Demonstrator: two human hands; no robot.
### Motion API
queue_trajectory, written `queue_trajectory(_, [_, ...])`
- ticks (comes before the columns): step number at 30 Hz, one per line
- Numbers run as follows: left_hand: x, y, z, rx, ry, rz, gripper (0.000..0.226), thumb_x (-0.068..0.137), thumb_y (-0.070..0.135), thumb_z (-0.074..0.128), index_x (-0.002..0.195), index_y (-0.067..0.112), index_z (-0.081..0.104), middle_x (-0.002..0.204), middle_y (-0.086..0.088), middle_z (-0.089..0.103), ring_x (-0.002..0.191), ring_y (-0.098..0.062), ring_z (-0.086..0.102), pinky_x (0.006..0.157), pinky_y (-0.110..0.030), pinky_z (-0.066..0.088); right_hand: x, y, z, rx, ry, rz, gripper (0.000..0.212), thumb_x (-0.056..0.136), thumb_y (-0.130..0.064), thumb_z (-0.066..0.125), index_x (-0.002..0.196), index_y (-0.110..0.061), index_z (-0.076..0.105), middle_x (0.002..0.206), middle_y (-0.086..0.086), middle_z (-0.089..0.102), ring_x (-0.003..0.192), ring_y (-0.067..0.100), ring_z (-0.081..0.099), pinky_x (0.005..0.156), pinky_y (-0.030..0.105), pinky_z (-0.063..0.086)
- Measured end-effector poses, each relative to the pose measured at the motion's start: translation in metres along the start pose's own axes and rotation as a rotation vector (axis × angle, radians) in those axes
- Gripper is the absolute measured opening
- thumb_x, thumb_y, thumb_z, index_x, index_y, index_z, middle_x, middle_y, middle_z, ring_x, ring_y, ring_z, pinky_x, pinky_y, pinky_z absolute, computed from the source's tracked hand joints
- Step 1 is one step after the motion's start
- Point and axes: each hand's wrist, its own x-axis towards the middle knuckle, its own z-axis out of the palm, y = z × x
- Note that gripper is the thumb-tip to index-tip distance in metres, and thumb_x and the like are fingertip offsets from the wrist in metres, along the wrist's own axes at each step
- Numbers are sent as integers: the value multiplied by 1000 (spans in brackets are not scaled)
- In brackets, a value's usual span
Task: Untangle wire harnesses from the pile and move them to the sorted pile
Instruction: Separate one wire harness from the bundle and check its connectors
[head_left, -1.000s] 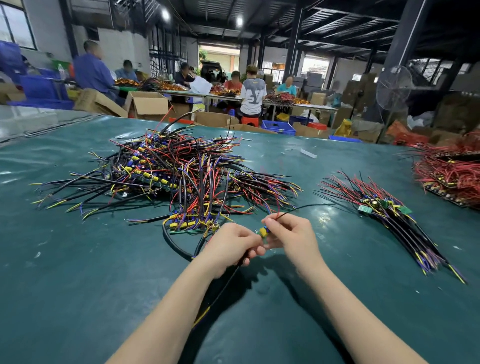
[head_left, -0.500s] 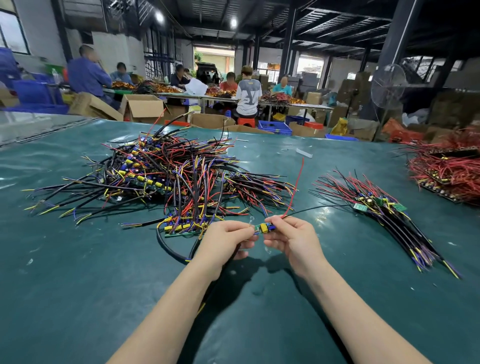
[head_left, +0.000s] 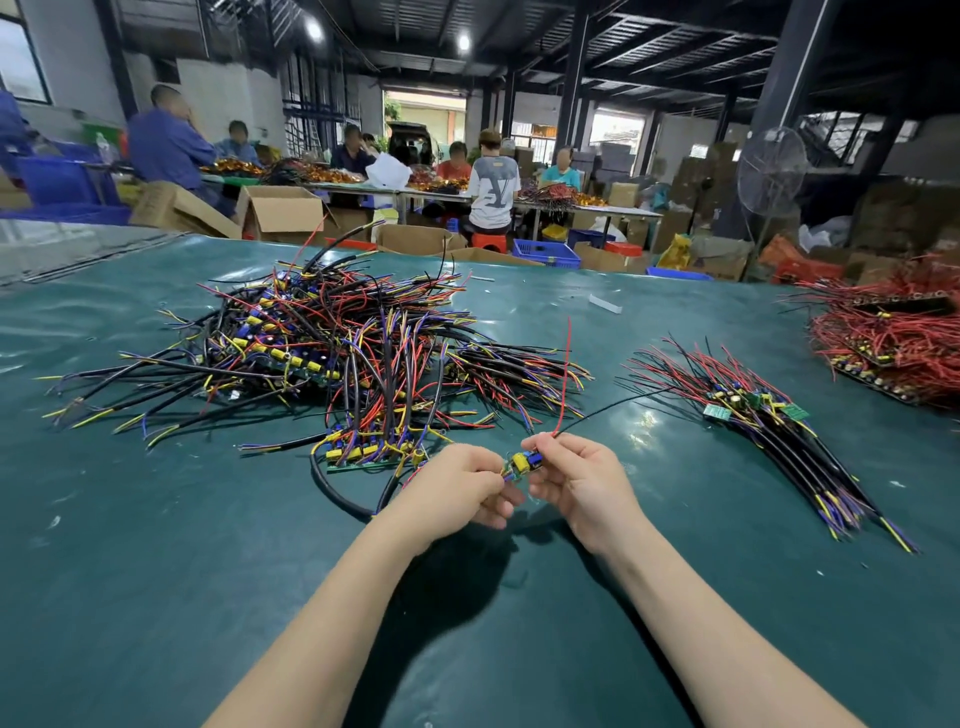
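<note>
**One harness in hand, most of the pile left to do**

We're holding one harness (head_left: 522, 462) just above the table (head_left: 156, 571), btwn both hands, right at the near edge of the tangled pile (head_left: 337, 353). The left hand (head_left: 457, 488) is pinching one end of its small board w/ fingers curled in. The right hand (head_left: 576, 483) is pinching the other end, where a red wire (head_left: 566, 374) and a thin black wire (head_left: 613, 408) are sticking up and out to the right. A thick black cable (head_left: 337, 493) is looping on the table beside the left hand. We can't tell whether it belongs to this harness or is caught in the tangle.

Progress, as we're judging it: early to mid. The sorted pile (head_left: 753, 415) is lying well apart on the right, wires roughly parallel, and looking much smaller than the tangle. So some harnesses are done and most are waiting. This one isn't moved over yet; it needs freeing, then carrying right. The red heap (head_left: 893, 338) at the far right edge may be separate stock; can't tell.
</note>
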Motion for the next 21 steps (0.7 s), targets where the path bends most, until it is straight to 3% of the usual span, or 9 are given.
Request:
queue_trajectory(4, [-3,3,2,226,-65,71,40,80,-14,29,91,10,58,73,0,64,48,-2,51,48,-17,40,-1,2,-1,-42,-33,12,24,92,-3,48,72,-2,61,50,-1,60,40,4,50,40,16,43])
queue_trajectory(9, [-2,1,2,596,-8,128,21,88,5,38,91,13,58,77,2,60,65,-14,48,65,-29,41,-1,0,2,12,2,40,19,88,-3,54,69,-2,60,49,0,60,37,4,52,39,16,46])
queue_trajectory(13, [-4,2,5,361,60,167,29,95,26,45,70,21,59,50,11,52,40,-1,36,46,-20,27,-2,-3,2,68,10,31,19,86,-1,55,67,-1,59,47,1,57,37,6,49,39,16,44])
queue_trajectory(17, [-6,3,8,-23,60,160,29,95,20,49,71,24,65,54,10,61,35,-1,25,37,-13,21,-2,-3,4,67,87,1,22,85,0,57,64,-2,58,42,-1,51,34,5,46,37,15,40])
queue_trajectory(21, [-3,-1,9,11,151,97,29,92,16,53,69,24,68,58,9,67,33,-1,33,36,-11,25,-2,0,7,129,150,68,18,87,-1,56,70,-4,58,44,-1,51,33,3,44,33,13,37])
